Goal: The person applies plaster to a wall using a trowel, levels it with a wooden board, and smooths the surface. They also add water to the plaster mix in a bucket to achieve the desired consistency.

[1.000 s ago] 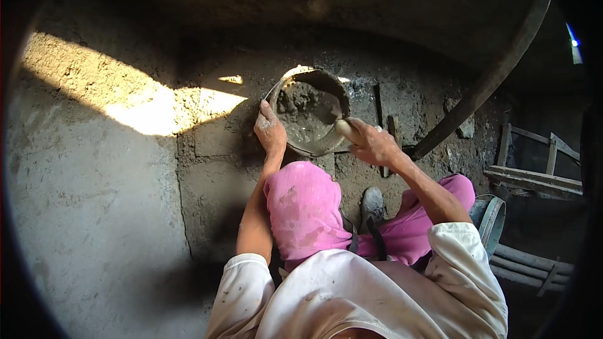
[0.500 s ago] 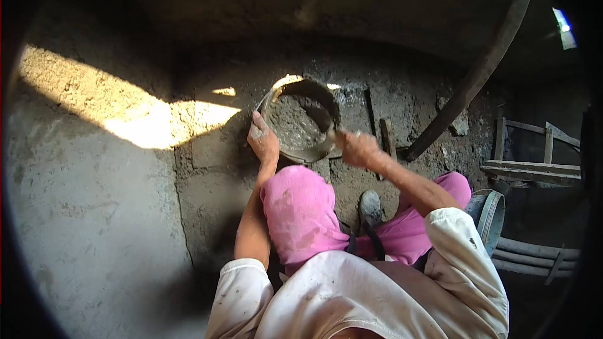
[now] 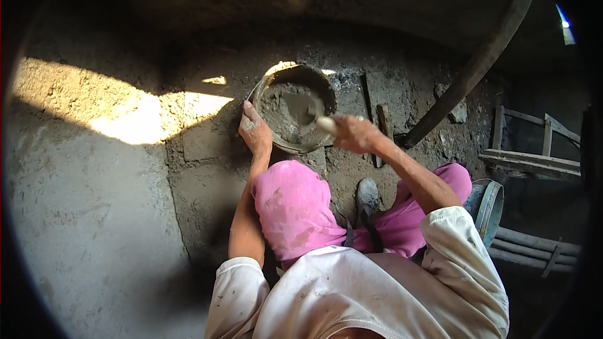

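A round bucket (image 3: 306, 148) of wet grey mortar (image 3: 274, 108) stands on the ground in front of my knees. My left hand (image 3: 255, 133) is closed on its left rim, by the wire handle, with the fingers partly hidden. Over the bucket's right rim, my right hand (image 3: 359, 134) is wrapped round the handle of a trowel (image 3: 325, 124), whose pale handle end shows beside the thumb. The trowel's blade seems to lie in the mortar, grey and hard to tell from it.
A long curved wooden pole (image 3: 468, 85) leans at the right. Short wood pieces (image 3: 384, 127) lie right of the bucket. Farther right are a wooden frame (image 3: 531, 158) and a tipped bucket (image 3: 490, 213). Sunlight falls on a sandy heap (image 3: 81, 97) at left.
The right hand has turned slightly, and the trowel's pale handle end shows more clearly now. The mortar's surface has been stirred into a different shape. My left hand keeps its hold on the rim.
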Demonstrator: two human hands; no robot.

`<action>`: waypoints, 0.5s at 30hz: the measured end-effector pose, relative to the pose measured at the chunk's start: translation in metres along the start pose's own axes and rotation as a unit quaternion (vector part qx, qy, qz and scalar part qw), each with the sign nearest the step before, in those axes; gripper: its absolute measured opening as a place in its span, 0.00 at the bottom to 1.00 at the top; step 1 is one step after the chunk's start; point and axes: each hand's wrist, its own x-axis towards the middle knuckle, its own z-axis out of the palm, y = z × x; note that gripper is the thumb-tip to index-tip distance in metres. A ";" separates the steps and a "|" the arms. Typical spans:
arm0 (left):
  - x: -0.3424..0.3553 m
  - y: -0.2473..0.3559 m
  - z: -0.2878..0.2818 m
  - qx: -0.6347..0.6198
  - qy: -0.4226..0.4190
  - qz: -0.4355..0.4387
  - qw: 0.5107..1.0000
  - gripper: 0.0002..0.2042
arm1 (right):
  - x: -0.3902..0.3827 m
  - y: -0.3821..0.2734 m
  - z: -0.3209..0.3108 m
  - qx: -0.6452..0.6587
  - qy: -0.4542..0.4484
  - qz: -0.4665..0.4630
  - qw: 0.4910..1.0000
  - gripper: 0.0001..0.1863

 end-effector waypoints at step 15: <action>0.004 0.007 0.019 -0.019 0.019 0.019 0.999 0.31 | -0.018 -0.015 0.024 -0.125 0.028 0.070 0.989 0.31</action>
